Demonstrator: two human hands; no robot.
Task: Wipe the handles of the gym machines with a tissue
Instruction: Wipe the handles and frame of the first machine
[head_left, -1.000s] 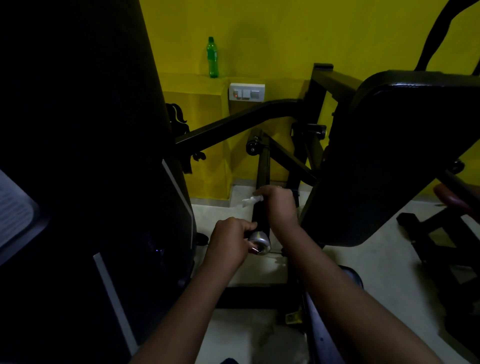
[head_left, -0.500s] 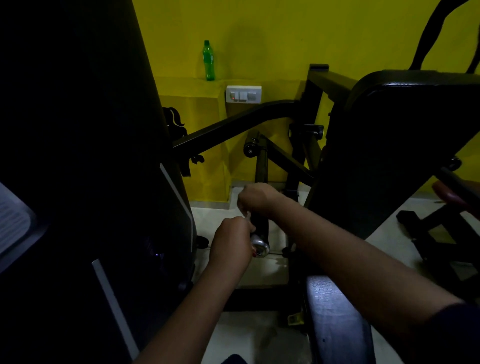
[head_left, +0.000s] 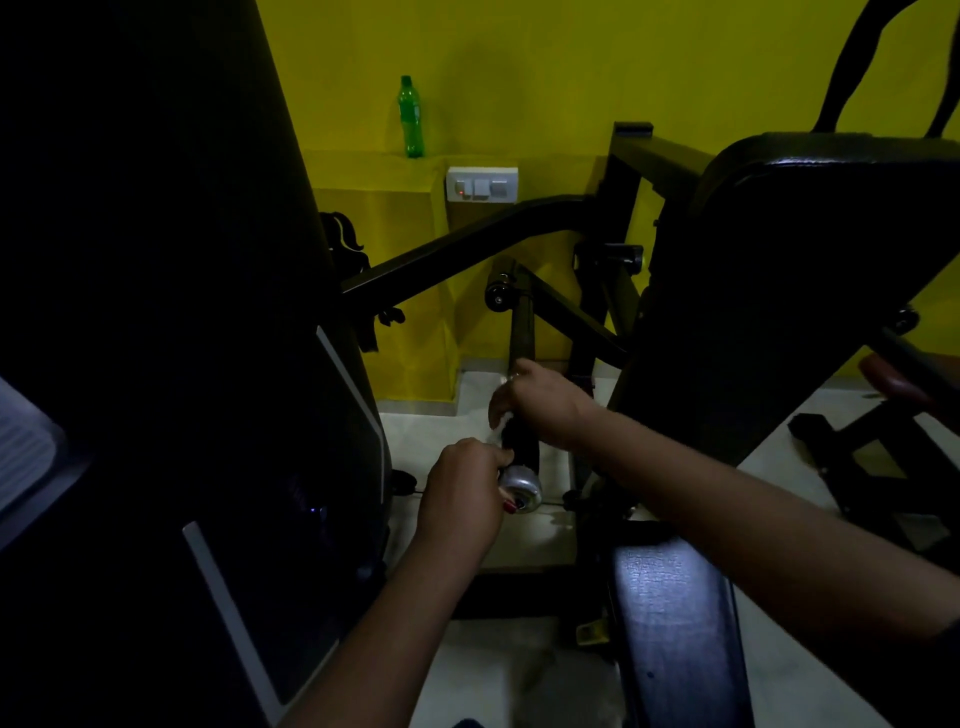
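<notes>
A black machine handle (head_left: 522, 338) runs from a pivot near the wall toward me and ends in a silver cap (head_left: 520, 489). My left hand (head_left: 462, 493) grips the near end of the handle right beside that cap. Just above it, my right hand (head_left: 540, 402) is wrapped around the shaft with a white tissue (head_left: 497, 431) pressed under the fingers; only a small white edge of it shows at the left of the hand.
A tall dark machine panel (head_left: 156, 338) fills the left. A black backrest pad (head_left: 779, 291) and seat pad (head_left: 675, 623) stand to the right. A green bottle (head_left: 410, 117) sits on a yellow ledge above a switch plate (head_left: 482, 184). Pale floor (head_left: 519, 675) lies below.
My right hand with the tissue slid down the handle toward the silver cap, then turned around the shaft. My left hand has stayed at the handle's near end.
</notes>
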